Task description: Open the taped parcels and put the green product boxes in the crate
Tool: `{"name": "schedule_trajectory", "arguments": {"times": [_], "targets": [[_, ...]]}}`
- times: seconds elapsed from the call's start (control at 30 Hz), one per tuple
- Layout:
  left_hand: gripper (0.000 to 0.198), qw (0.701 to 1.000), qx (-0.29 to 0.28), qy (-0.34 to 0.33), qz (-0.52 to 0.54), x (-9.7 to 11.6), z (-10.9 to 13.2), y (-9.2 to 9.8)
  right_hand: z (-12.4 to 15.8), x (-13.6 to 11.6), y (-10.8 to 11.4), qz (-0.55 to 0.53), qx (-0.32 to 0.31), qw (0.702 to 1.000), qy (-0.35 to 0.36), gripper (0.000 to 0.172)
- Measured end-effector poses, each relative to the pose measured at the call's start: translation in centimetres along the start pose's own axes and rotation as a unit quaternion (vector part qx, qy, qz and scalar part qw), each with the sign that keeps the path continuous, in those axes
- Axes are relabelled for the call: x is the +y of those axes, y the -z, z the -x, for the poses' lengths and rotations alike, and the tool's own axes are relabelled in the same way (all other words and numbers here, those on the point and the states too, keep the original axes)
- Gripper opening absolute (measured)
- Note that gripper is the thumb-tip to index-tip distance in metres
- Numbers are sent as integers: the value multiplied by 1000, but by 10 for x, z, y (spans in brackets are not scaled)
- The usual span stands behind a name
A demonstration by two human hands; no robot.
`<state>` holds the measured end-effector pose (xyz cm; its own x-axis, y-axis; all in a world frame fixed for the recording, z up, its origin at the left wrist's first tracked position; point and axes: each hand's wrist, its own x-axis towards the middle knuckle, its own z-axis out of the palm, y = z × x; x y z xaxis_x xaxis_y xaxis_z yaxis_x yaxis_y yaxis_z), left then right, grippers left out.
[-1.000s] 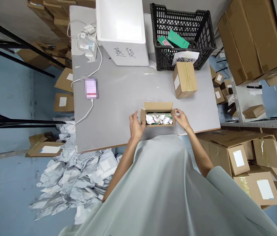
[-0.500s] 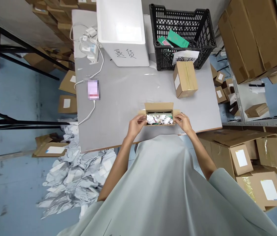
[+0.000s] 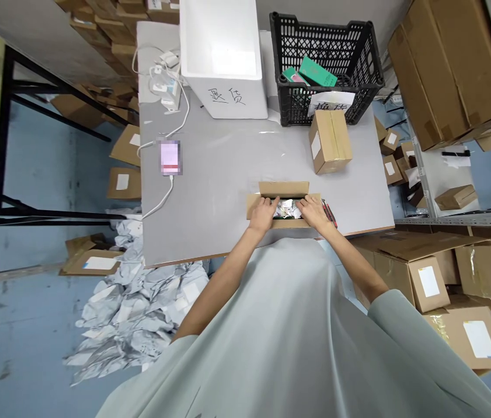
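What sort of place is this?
Likely a warehouse packing or returns station: stacked brown cardboard cartons, a heap of grey plastic mailer bags, and a small open cardboard box on the grey worktable.

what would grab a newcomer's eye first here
The left hand and right hand lie on a small open carton stuffed with crumpled paper at the table's near edge. Behind stand a white foam box and a black crate; grey bags litter the floor at left.

White foam box [image 3: 223, 64] reads "退货"; crate label [image 3: 330, 103] illegible.
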<state>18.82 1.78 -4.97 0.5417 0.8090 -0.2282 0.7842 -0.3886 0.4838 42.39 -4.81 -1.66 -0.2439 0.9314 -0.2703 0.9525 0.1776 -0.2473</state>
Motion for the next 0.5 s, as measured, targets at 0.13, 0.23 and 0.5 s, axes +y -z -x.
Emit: {"name": "schedule_trajectory", "arguments": {"times": [0.13,0.23,0.5], "targets": [[60,1000,5,-18,4,1,6,2,-2,1,-2,-31,-16,999,6,36],[51,1000,3,-26,3,-2,14,7,2,1,-2,-53,-22,998,11,34],[47,996,7,-4,92,-5,22,23,7,-1,12,-154,0,988,-34,34]]}}
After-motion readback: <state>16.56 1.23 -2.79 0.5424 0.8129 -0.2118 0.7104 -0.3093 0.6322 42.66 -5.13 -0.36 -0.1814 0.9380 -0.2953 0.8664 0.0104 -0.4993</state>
